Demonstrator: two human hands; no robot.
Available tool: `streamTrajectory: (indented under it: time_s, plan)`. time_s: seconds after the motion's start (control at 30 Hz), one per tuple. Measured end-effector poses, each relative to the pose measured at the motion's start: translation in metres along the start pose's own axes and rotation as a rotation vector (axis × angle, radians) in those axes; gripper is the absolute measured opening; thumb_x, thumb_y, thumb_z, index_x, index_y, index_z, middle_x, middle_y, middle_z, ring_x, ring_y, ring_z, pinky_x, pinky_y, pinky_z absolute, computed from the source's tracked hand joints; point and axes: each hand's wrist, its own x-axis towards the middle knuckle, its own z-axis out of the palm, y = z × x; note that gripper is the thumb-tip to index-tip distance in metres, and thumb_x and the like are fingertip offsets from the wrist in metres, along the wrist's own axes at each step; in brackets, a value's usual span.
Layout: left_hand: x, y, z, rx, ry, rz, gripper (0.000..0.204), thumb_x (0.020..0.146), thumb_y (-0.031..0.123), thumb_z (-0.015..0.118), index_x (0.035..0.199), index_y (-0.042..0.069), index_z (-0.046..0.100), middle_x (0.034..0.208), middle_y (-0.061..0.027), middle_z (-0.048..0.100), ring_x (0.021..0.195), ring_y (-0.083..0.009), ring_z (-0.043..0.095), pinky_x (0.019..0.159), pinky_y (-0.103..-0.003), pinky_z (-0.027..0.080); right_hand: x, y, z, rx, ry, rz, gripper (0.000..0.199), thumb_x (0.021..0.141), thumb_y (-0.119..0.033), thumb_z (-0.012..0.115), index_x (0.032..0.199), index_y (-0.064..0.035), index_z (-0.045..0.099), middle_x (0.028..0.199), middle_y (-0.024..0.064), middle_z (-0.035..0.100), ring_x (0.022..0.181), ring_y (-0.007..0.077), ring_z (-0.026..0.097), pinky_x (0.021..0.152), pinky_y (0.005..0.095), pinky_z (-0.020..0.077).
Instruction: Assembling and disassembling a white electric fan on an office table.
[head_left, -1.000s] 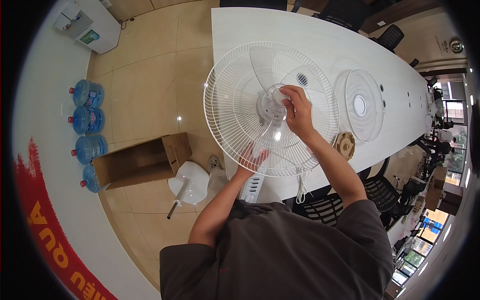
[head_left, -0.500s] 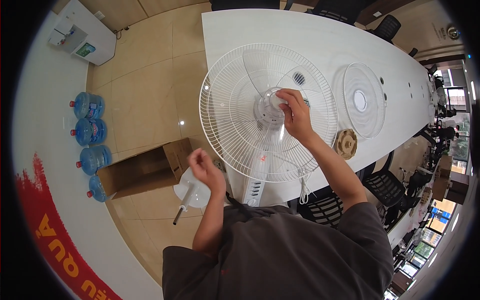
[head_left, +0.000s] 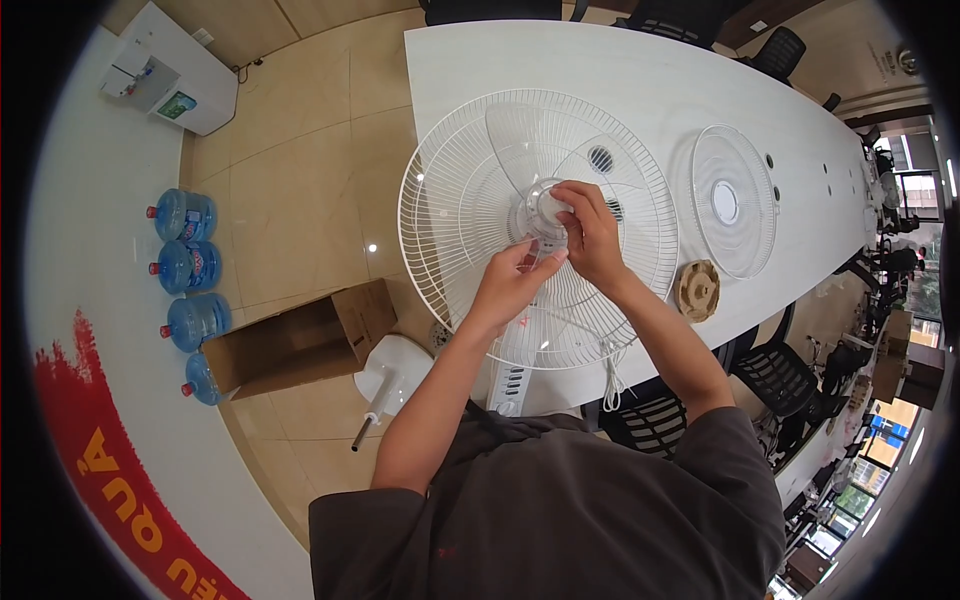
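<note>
A white fan lies face up on the table, its round wire rear guard spread under a clear fan blade. At the centre, my right hand has its thumb and fingers closed round a white blade nut. Just below it, my left hand grips the base of the fan blade by the hub, its fingertips partly hidden there. The control panel of the fan juts toward my body, and a white cord hangs beside it.
A clear-looking front guard lies on the white table to the right, near a brown moulded packing piece. On the floor at left are an open cardboard box, a white round base with a pole and several water bottles.
My left hand has come up from beside the guard, over the floor, to the hub beneath my right hand. The right hand stays on the blade nut.
</note>
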Motion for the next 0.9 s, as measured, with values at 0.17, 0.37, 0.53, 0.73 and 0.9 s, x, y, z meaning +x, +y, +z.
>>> streamTrajectory:
  time_s: [0.17, 0.37, 0.53, 0.73, 0.9]
  plan:
    - [0.012, 0.003, -0.006, -0.322, -0.273, -0.182, 0.053, 0.097, 0.037, 0.062, 0.132, -0.002, 0.05, 0.111, -0.009, 0.061, 0.082, -0.0153, 0.061, 0.071, -0.027, 0.047, -0.001, -0.004, -0.003, 0.046, -0.026, 0.082, 0.032, 0.082, 0.01, 0.063, 0.112, -0.0006, 0.062, 0.114, 0.0157, 0.056, 0.097, 0.0319, 0.062, 0.078, 0.0361, 0.0533]
    - [0.027, -0.011, -0.014, -0.475, -0.326, -0.223, 0.048, 0.101, 0.036, 0.055, 0.135, 0.005, 0.042, 0.119, -0.0096, 0.06, 0.089, -0.0158, 0.062, 0.067, -0.028, 0.047, 0.004, -0.002, -0.01, -0.007, -0.06, 0.044, 0.035, 0.079, 0.004, 0.071, 0.112, -0.0004, 0.061, 0.114, 0.0165, 0.056, 0.096, 0.032, 0.062, 0.074, 0.0367, 0.0536]
    - [0.036, -0.028, -0.003, -0.478, -0.263, -0.013, 0.036, 0.103, 0.028, 0.051, 0.129, 0.003, 0.047, 0.123, -0.0096, 0.058, 0.104, -0.0174, 0.062, 0.084, -0.032, 0.053, 0.008, 0.0, -0.017, 0.009, -0.08, 0.06, 0.037, 0.076, 0.009, 0.069, 0.11, -0.001, 0.062, 0.113, 0.0159, 0.059, 0.095, 0.0327, 0.064, 0.076, 0.0367, 0.0548]
    - [0.035, -0.025, -0.003, -0.499, -0.244, -0.022, 0.032, 0.104, 0.023, 0.049, 0.127, 0.001, 0.049, 0.122, -0.0092, 0.059, 0.115, -0.0188, 0.058, 0.1, -0.037, 0.051, 0.018, 0.017, -0.033, 0.161, -0.295, -0.003, 0.043, 0.073, 0.02, 0.059, 0.108, -0.0035, 0.064, 0.124, 0.0113, 0.06, 0.11, 0.0329, 0.062, 0.085, 0.0366, 0.057]
    - [0.033, -0.025, -0.002, -0.5, -0.217, -0.018, 0.032, 0.104, 0.023, 0.05, 0.128, 0.002, 0.049, 0.122, -0.0091, 0.058, 0.115, -0.0183, 0.058, 0.1, -0.037, 0.051, 0.035, -0.018, -0.038, 0.015, -0.277, 0.037, 0.028, 0.078, -0.009, 0.076, 0.104, -0.0025, 0.066, 0.113, 0.013, 0.064, 0.118, 0.0335, 0.056, 0.082, 0.0391, 0.0551]
